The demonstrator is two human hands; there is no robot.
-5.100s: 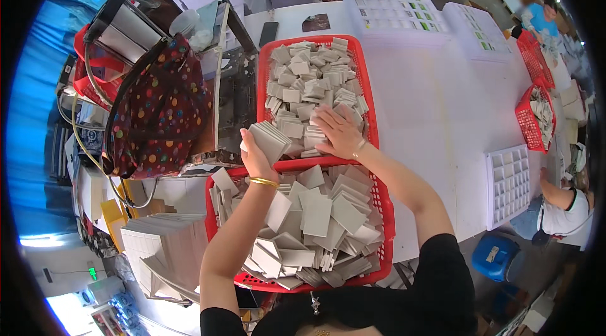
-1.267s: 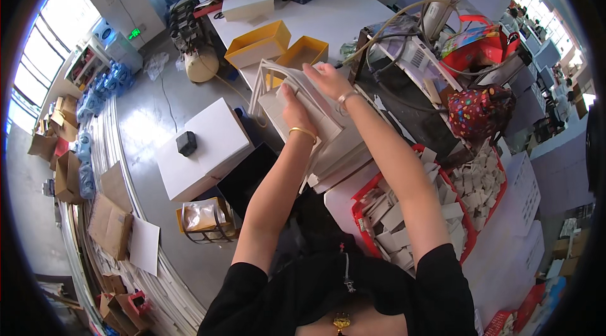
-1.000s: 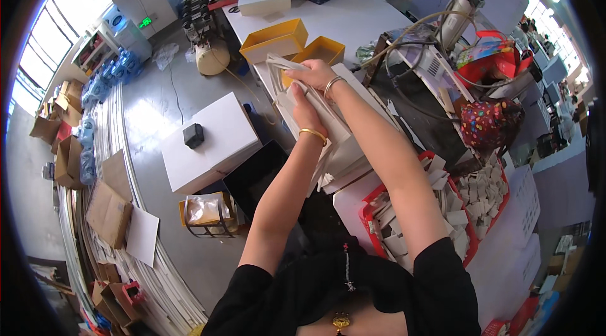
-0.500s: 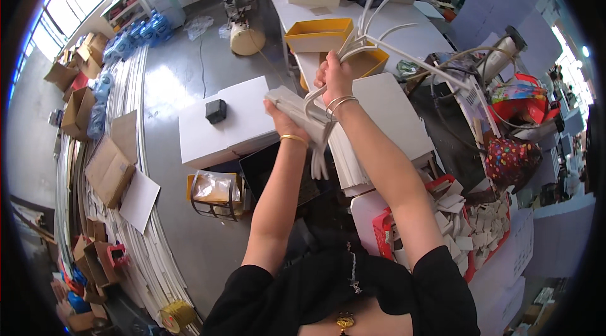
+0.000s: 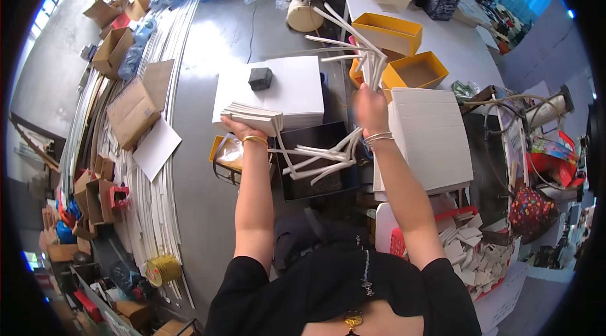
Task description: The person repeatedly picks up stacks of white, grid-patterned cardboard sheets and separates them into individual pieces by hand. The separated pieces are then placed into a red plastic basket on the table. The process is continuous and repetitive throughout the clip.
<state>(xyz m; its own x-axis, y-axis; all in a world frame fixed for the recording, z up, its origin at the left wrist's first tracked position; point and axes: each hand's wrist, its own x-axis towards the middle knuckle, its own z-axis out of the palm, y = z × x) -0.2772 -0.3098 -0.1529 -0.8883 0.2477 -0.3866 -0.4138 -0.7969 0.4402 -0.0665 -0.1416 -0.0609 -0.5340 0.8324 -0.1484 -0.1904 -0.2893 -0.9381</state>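
My left hand (image 5: 245, 131) is closed around a stack of white board pieces (image 5: 255, 116), held beside a tall pile of white sheets (image 5: 300, 87). My right hand (image 5: 371, 109), slightly blurred, grips a bundle of thin white strips (image 5: 374, 63). These strips bend and splay out above the fist, and more of them trail below it over a black open box (image 5: 315, 192). One strip reaches from the trailing ends up to the stack in my left hand. A dark faceted block (image 5: 260, 78) rests on the pile of sheets.
To the right lies another stack of scored white boards (image 5: 432, 140). Beyond it, yellow open boxes (image 5: 416, 71) stand on a white table (image 5: 454, 42). A red basket (image 5: 398, 244) holds white offcuts. Long white strips (image 5: 151, 191) and cardboard boxes (image 5: 132, 112) line the floor at left.
My hands have moved apart: the left, with the stack, went left toward the sheet pile, and the right went right with the strips. The view has also shifted.
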